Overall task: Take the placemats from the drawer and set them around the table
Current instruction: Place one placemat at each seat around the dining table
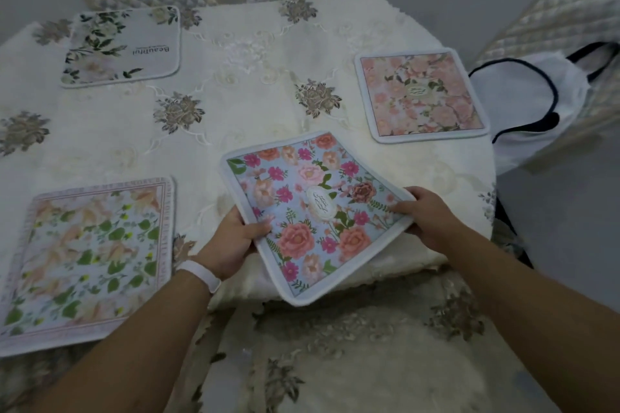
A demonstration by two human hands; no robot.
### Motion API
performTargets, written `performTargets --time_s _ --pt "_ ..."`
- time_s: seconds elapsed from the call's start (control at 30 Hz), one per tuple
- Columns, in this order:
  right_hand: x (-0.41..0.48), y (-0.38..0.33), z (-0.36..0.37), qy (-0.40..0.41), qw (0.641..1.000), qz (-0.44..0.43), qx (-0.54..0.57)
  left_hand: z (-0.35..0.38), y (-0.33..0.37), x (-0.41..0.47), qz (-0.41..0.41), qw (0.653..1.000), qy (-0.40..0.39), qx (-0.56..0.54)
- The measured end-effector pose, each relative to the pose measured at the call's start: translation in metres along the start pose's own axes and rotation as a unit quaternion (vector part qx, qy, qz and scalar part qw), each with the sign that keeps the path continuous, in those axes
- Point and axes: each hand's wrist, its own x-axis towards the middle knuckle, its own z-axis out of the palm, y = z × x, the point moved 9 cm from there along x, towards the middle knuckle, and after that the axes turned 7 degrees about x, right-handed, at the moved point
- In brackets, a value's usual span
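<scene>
While lying flat at the near left of the cloth-covered worktop (255, 54): a green-leaf placemat (90, 258). Further back on the left, flat too, a pale placemat (120, 45) printed "Beautiful". Next, the left hand (231, 241), white wristband (201, 273) at the wrist, grip closed on the left edge of the blue floral placemat (315, 211), thumb on top. Held tilted at the worktop's near edge, far corner over the cloth, near corner hanging past the edge. On its right edge, the right hand (429, 221), grip pinching likewise. Beyond, flat at the far right, a pink floral placemat (421, 94). Off the worktop at right, a white bag (536, 104) with dark trim, on a quilted chair (570, 10).
</scene>
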Motion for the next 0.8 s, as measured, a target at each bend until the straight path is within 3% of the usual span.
performTargets --time_s 0.4,0.8 --pt "0.021 0.015 -0.059 -0.07 0.976 -0.033 -0.204 0.045 -0.02 0.018 0.004 0.988 0.126 0.09" --pt "0.009 0.029 -0.046 -0.118 0.933 -0.098 -0.325 0.022 -0.034 0.006 -0.001 0.93 0.331 0.158"
